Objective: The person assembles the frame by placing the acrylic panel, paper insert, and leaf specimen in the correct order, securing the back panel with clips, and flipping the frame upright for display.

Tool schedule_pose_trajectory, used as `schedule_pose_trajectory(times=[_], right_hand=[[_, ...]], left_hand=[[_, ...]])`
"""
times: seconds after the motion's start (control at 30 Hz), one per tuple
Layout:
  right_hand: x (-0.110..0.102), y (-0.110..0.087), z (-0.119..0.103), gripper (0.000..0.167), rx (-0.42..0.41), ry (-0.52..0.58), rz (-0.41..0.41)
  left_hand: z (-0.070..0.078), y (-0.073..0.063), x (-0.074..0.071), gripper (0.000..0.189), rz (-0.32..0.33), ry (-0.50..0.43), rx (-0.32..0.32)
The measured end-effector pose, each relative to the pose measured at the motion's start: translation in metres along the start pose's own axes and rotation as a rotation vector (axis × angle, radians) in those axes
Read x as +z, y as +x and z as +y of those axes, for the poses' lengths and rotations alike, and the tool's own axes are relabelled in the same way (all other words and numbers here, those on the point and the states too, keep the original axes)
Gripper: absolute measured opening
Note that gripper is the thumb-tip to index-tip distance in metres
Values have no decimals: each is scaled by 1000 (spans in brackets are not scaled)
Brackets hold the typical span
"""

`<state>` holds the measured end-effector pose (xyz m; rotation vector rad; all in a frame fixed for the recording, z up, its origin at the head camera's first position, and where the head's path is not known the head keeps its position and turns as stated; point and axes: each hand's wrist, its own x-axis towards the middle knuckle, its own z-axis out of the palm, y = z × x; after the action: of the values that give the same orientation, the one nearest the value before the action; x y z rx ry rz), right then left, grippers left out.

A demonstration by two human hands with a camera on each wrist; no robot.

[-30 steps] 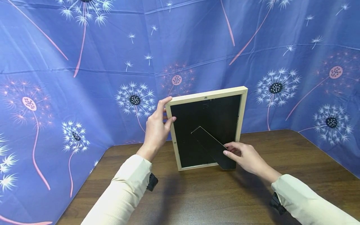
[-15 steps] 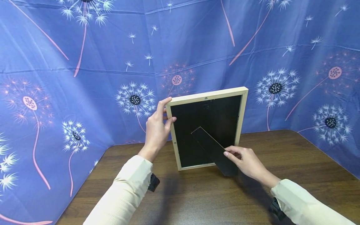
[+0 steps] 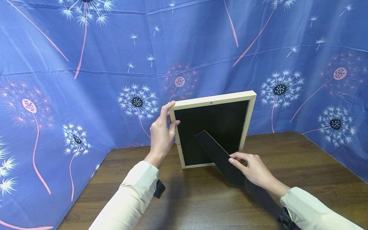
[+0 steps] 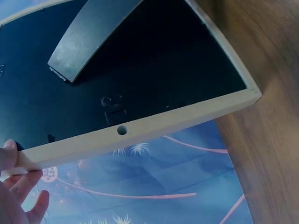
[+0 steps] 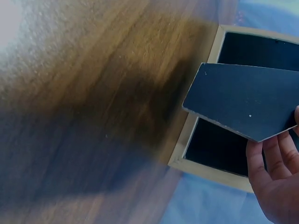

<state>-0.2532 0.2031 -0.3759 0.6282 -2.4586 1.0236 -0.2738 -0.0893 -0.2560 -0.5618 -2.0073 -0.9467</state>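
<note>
A picture frame (image 3: 224,118) with a pale wooden border and black backing is held upright over the table, its back facing me. My left hand (image 3: 161,134) grips its left edge, thumb on the back and fingers round the side. From the backing a black easel leg (image 3: 219,156) slants out toward the lower right. My right hand (image 3: 253,167) pinches the leg's right edge between thumb and fingers. In the right wrist view the leg (image 5: 243,100) stands away from the backing. A round hole (image 4: 122,130) shows in the border in the left wrist view. The frame's front is hidden.
The frame is above a brown wood-grain table (image 3: 189,204). Behind and at both sides hangs a blue cloth (image 3: 109,57) printed with dandelions. A black wrist device (image 3: 159,189) sits under the left cuff, another (image 3: 285,218) under the right.
My right hand has moved down and swung the easel leg farther out from the backing. The frame has tilted a little, its top right corner lower and its bottom edge higher in view.
</note>
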Motion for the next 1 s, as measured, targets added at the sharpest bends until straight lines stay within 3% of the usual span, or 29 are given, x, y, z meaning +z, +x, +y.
schedule_pose_trajectory(times=[0.57,0.8,1.0], right_hand=[[1,-14,-10,14,81,92,-25],[3,-18,-16,21,179,223,-86],[5,-22,-17,22,190,271,-89]], left_hand=[[-8,-12,25,54,150,65,142],[-9,-18,34,52,159,63,150],[-11,-24,41,51,183,70,183]])
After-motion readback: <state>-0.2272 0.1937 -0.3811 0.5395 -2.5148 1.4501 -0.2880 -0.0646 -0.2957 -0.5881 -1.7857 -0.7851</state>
